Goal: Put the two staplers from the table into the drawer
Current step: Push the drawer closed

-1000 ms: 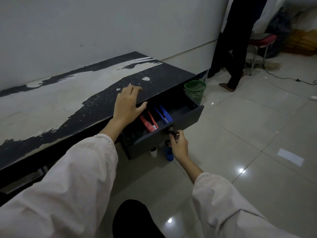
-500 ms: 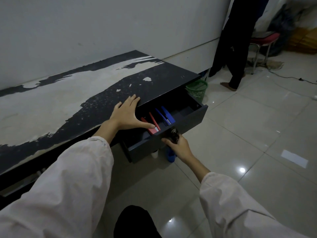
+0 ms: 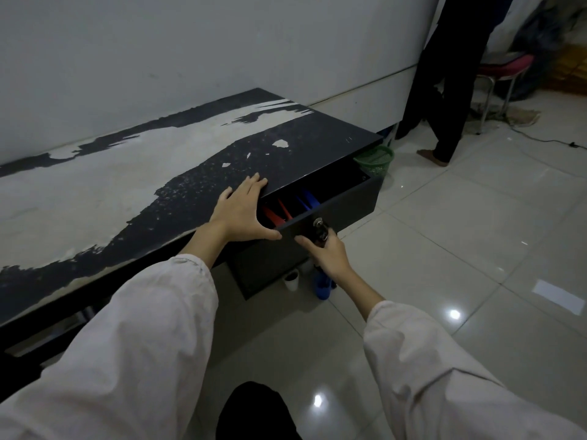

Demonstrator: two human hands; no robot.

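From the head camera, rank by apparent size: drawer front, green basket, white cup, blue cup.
1. drawer front, by far the largest.
2. green basket, though it sits farther away.
3. blue cup and white cup: alike, both partly hidden, so unranked.

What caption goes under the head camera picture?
Red stapler and blue stapler lie in the part-open drawer; right hand at its lock.

One head-worn view (wide-angle) looks forward and down, close over the table (image 3: 127,173).
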